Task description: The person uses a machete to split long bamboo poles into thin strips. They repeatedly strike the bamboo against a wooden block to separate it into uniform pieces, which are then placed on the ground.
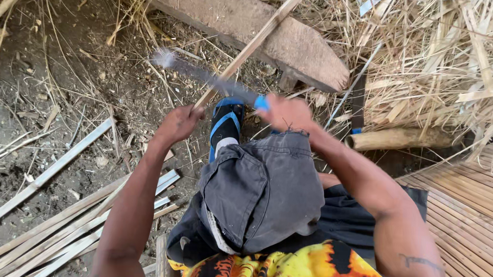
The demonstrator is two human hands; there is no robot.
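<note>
Left fingers: your left hand (pixel 178 124) is curled tight around the lower end of the bamboo strip (pixel 250 47), knuckles toward the camera, just left of the frame's centre.
Left arm: it comes up from the bottom edge, left of centre, nearly straight, with the wrist bent slightly toward the right.
Right fingers: your right hand (pixel 286 113) is closed round the blue handle (pixel 261 102) of the knife (pixel 205 76); only a short piece of the handle shows past the fingers.
Right arm: the forearm comes in from the lower right corner and climbs toward the centre, passing above your raised knee in grey cloth (pixel 263 192).
Bamboo strip, axis: long and thin, it runs from your left fist up and to the right, to the top edge near the middle, crossing in front of the wooden log (pixel 251 28).
Knife, axis: the blade points up and to the left from your right hand, its tip in the upper left-centre. It is blurred, so you cannot tell its edge.
Crossing: blade and strip cross just above and right of your left fist; whether they touch cannot be told.
Below the hands: your foot in a blue sandal (pixel 225 126) sits between the two fists on the earth.
Around: split bamboo slats (pixel 65 230) lie at lower left, a bamboo tube (pixel 399 139) at right, dry shavings (pixel 438 58) at upper right.
</note>
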